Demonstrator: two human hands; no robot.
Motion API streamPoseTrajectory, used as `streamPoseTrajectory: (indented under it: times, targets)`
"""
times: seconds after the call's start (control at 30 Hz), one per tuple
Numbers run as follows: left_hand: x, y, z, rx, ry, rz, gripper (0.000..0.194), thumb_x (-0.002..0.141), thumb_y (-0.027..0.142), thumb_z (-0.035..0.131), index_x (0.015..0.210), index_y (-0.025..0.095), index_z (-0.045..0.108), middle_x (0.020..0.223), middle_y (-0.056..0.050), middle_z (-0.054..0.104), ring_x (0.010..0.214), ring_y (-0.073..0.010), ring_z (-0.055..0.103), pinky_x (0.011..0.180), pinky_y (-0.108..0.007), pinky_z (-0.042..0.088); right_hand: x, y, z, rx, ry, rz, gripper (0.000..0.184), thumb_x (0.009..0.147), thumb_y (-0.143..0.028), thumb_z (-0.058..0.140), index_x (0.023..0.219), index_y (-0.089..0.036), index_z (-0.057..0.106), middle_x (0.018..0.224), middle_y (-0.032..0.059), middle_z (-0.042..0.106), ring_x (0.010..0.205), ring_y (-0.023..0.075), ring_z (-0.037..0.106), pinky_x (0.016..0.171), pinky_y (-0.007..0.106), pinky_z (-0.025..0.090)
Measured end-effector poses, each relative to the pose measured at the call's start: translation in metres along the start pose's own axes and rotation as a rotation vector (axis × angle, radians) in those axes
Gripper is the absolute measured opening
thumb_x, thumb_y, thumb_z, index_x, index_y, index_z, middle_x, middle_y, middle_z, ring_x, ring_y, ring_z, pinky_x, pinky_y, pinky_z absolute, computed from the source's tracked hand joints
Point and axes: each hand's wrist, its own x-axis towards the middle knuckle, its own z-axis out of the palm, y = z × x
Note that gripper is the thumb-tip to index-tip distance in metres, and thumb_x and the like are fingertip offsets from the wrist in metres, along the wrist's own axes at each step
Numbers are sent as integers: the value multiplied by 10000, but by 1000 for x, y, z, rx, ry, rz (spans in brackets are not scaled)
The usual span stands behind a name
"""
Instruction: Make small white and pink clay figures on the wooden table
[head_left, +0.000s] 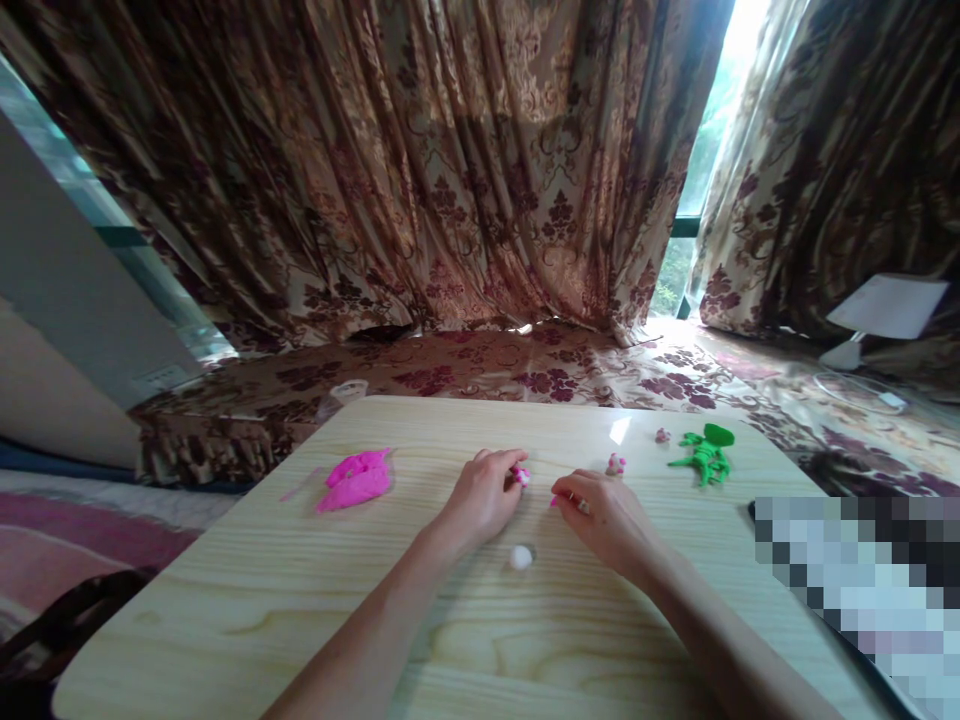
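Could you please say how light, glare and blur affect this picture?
Head view throughout: daylight washes out the window at upper right; a glare patch whitens the table near its far edge; the pink-and-white piece at the left hand is too soft for detail; coarse pixel blocks cover the lower right.

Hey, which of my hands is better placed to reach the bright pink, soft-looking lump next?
Probably your left hand: it is nearer the bright pink, soft-looking lump, though it holds a small pink-and-white piece. Your right hand is farther across and pinches a small bright pink bit.
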Motion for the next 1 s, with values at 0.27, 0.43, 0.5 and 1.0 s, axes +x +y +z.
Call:
streamPoseTrajectory:
  times: [0.27, 0.43, 0.5, 1.0]
  targets:
    - [-2, 39, -8, -309, 59, 73, 431, 776, 122, 465, 1190, 236, 500, 1149, -49, 540, 961, -151, 547, 891, -282, 419, 4, -10, -12, 226, 203, 17, 132, 821, -166, 494, 854, -204, 617, 838, 28, 594, 656, 121, 562, 624, 252, 448]
    - [-7, 58, -11, -351, 48, 138, 457, 770, 59, 440, 1191, 233, 483, 1127, -46, 531, 1016, -149, 524, 926, -270, 404, 7, -25, -22, 454, 348, 27, 130, 841, -176, 483, 874, -192, 607, 806, 29, 588, 721, 135, 564, 631, 242, 452]
    - [-7, 59, -11, -321, 59, 160, 479, 762, 39, 437, 1197, 237, 474, 1124, -45, 531, 1018, -150, 524, 927, -275, 404, 8, -28, -24, 512, 339, 40, 127, 848, -192, 488, 879, -189, 611, 813, 32, 590, 727, 134, 561, 622, 240, 449]
    - [-8, 59, -9, -84, 89, 428, 521, 770, -19, 419, 1226, 234, 423, 1164, -38, 523, 1099, -137, 479, 968, -300, 381, 8, -30, -22, 587, 344, 102, 73, 815, -198, 549, 773, -175, 604, 759, 7, 582, 683, 121, 547, 593, 243, 443]
